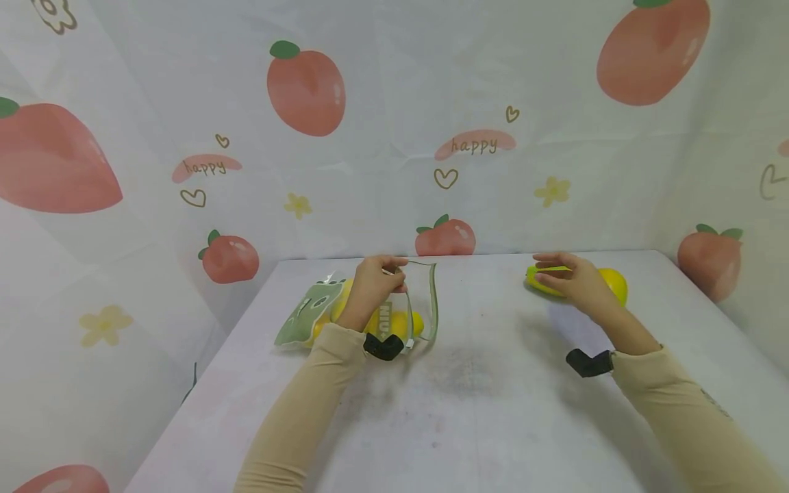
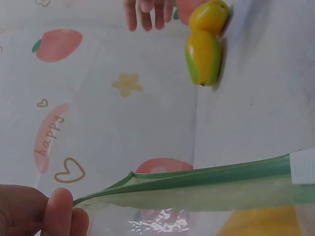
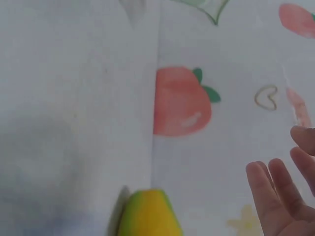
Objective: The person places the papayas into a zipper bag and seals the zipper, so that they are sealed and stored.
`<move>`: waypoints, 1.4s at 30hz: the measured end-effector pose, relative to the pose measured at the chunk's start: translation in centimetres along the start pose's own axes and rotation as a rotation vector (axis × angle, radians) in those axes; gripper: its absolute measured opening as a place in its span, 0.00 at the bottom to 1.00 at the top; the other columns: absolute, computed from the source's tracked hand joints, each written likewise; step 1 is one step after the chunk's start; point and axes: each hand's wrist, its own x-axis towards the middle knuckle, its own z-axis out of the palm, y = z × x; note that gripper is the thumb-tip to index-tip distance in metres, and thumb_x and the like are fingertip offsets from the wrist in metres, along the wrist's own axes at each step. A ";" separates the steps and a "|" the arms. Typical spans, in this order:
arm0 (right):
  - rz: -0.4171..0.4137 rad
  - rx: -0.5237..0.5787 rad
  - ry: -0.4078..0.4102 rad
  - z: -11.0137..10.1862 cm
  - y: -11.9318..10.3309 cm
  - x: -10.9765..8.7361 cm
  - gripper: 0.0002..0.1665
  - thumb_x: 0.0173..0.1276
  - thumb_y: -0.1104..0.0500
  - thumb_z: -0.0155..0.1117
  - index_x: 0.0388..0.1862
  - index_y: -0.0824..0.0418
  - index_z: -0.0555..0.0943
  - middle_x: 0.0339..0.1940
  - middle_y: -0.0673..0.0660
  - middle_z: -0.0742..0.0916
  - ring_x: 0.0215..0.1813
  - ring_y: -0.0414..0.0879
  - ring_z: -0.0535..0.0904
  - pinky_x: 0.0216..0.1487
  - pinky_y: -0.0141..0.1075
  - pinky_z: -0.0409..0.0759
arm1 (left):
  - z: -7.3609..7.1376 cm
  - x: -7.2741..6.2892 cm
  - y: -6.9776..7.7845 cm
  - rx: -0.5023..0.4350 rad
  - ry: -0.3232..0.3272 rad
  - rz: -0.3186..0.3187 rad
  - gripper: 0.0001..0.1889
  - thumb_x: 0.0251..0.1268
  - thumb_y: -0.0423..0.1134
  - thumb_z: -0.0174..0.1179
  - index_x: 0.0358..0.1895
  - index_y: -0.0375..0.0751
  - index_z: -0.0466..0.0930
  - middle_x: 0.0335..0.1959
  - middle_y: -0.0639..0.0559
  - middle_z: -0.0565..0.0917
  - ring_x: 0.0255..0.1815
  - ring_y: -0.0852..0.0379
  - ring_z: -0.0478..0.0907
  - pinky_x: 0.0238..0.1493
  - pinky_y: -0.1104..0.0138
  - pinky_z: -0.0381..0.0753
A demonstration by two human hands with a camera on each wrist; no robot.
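Note:
My left hand (image 1: 397,268) pinches the upper rim of a clear zip bag (image 1: 308,309) with a green edge, holding its mouth open toward the right. Yellow fruit (image 1: 411,323) lies inside it. In the left wrist view the green rim (image 2: 206,173) runs across the frame, with my fingertips (image 2: 61,211) on its left end. My right hand (image 1: 545,270) hovers with straight fingers over a yellow-green mango (image 1: 533,281); a second yellow fruit (image 1: 616,284) lies just behind it. The right wrist view shows the mango (image 3: 150,214) apart from my fingers (image 3: 275,196).
Everything lies on a pale table (image 1: 481,397) covered in light cloth. A backdrop printed with peaches (image 1: 305,92) closes the back and both sides. The table's far edge meets it just behind the bag and the fruits.

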 end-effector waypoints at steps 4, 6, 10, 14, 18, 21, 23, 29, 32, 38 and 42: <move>0.062 -0.032 0.023 -1.8 0.8 -0.4 0.34 0.72 0.47 0.56 0.71 0.64 0.66 0.65 0.69 0.74 0.65 0.63 0.72 0.48 0.18 0.74 | 0.1 0.0 -0.1 -0.012 -0.001 0.008 0.15 0.61 0.28 0.58 0.51 0.38 0.84 0.40 0.43 0.79 0.25 0.58 0.82 0.34 0.70 0.85; 0.088 -0.059 0.043 -2.5 1.3 -0.5 0.36 0.72 0.44 0.55 0.71 0.64 0.65 0.66 0.69 0.74 0.67 0.66 0.70 0.56 0.31 0.79 | 0.1 0.0 -0.2 -0.014 -0.002 0.008 0.15 0.62 0.28 0.58 0.51 0.37 0.84 0.40 0.43 0.78 0.24 0.60 0.82 0.34 0.70 0.85; 0.122 -0.081 0.093 -3.8 2.4 -0.8 0.39 0.72 0.40 0.53 0.72 0.64 0.64 0.66 0.69 0.73 0.67 0.68 0.69 0.63 0.57 0.71 | 0.2 0.0 -0.3 -0.007 -0.004 0.002 0.15 0.62 0.28 0.58 0.51 0.38 0.84 0.39 0.43 0.78 0.24 0.60 0.82 0.34 0.70 0.85; 0.131 -0.067 0.139 -5.0 3.8 -1.0 0.39 0.71 0.41 0.55 0.72 0.62 0.64 0.62 0.60 0.76 0.59 0.50 0.77 0.58 0.35 0.79 | 0.2 0.2 -0.5 -0.001 -0.009 -0.006 0.15 0.61 0.28 0.58 0.51 0.38 0.84 0.39 0.43 0.79 0.25 0.59 0.83 0.34 0.70 0.85; 0.151 -0.042 0.146 -5.7 5.0 -1.3 0.39 0.72 0.42 0.53 0.74 0.62 0.61 0.61 0.60 0.74 0.60 0.53 0.75 0.61 0.41 0.78 | 0.3 0.2 -0.7 -0.013 -0.015 -0.018 0.16 0.61 0.28 0.58 0.51 0.38 0.84 0.40 0.43 0.79 0.25 0.59 0.83 0.34 0.70 0.85; 0.179 -0.021 0.156 -5.8 5.7 -1.4 0.40 0.73 0.42 0.51 0.75 0.64 0.57 0.67 0.70 0.68 0.66 0.71 0.65 0.64 0.64 0.66 | 0.3 0.1 -0.7 -0.024 -0.016 -0.024 0.15 0.61 0.28 0.58 0.51 0.38 0.84 0.41 0.43 0.79 0.25 0.59 0.83 0.34 0.69 0.85; 0.192 -0.004 0.172 -5.9 6.1 -1.5 0.41 0.74 0.43 0.51 0.76 0.64 0.56 0.68 0.75 0.65 0.67 0.75 0.61 0.63 0.70 0.61 | 0.3 0.0 -0.8 -0.024 -0.016 -0.023 0.15 0.61 0.29 0.58 0.51 0.38 0.84 0.41 0.43 0.79 0.25 0.58 0.83 0.34 0.70 0.85; 0.220 -0.010 0.206 -5.8 7.2 -1.9 0.41 0.74 0.46 0.53 0.75 0.67 0.54 0.70 0.79 0.62 0.69 0.76 0.56 0.64 0.70 0.58 | 0.2 -0.2 -0.8 -0.019 -0.015 -0.020 0.15 0.62 0.29 0.57 0.52 0.38 0.84 0.41 0.43 0.78 0.24 0.59 0.83 0.34 0.70 0.85; 0.250 -0.031 0.205 -5.8 7.6 -1.8 0.41 0.74 0.48 0.52 0.75 0.69 0.52 0.72 0.79 0.59 0.72 0.76 0.52 0.66 0.70 0.56 | 0.2 -0.2 -0.8 -0.019 -0.015 -0.013 0.16 0.62 0.29 0.57 0.52 0.38 0.84 0.41 0.43 0.78 0.24 0.60 0.83 0.34 0.70 0.85; 0.324 -0.073 0.177 -5.7 8.7 -1.4 0.45 0.74 0.48 0.52 0.76 0.72 0.45 0.72 0.81 0.52 0.71 0.78 0.48 0.66 0.70 0.54 | 0.2 -0.2 -1.0 -0.015 -0.012 -0.005 0.16 0.62 0.29 0.57 0.51 0.38 0.84 0.41 0.43 0.78 0.24 0.60 0.83 0.34 0.69 0.85; 0.348 -0.082 0.172 -5.4 9.6 -1.0 0.46 0.73 0.51 0.53 0.75 0.73 0.44 0.71 0.83 0.51 0.70 0.80 0.50 0.67 0.69 0.54 | 0.1 -0.2 -0.9 -0.004 -0.012 -0.009 0.15 0.61 0.29 0.57 0.51 0.38 0.84 0.41 0.44 0.78 0.24 0.60 0.82 0.35 0.70 0.85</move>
